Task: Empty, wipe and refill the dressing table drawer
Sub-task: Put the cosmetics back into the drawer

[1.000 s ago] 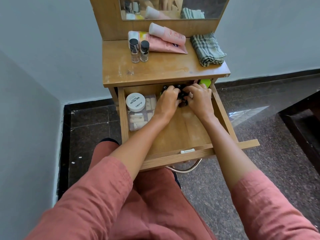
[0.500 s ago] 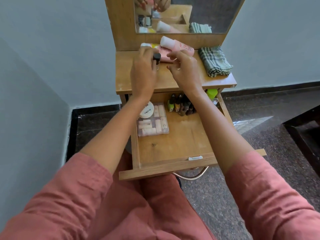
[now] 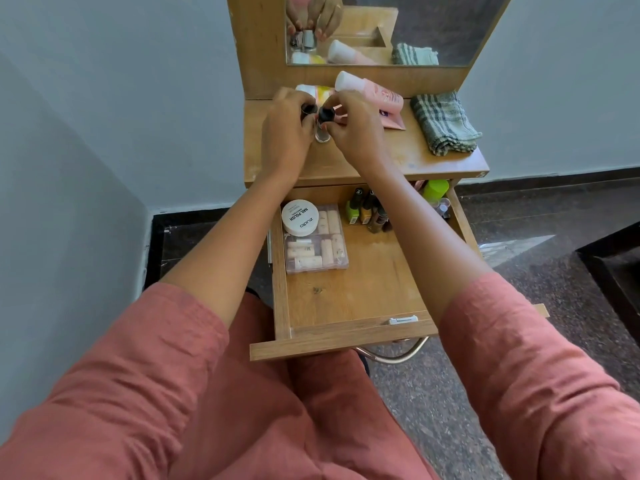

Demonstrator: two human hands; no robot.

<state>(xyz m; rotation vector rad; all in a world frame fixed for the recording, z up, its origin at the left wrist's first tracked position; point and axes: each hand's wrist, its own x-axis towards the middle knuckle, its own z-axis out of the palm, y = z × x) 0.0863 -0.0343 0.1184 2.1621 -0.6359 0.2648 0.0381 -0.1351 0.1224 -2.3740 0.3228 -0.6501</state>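
Two small bottles (image 3: 322,135) meet the counter (image 3: 398,157) at its rear left. The left hand (image 3: 287,133) grips one and the right hand (image 3: 356,133) pinches the other's black cap. The nail polishes (image 3: 363,211) stand below, at the back of the open drawer (image 3: 346,336), nearer the right hand. Bare counter lies between the hands and the cloth (image 3: 443,126).

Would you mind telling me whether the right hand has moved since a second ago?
Yes. The right hand left the drawer and rose to the tabletop, where it pinches the black cap of a small bottle; the left hand grips the neighbouring bottle.
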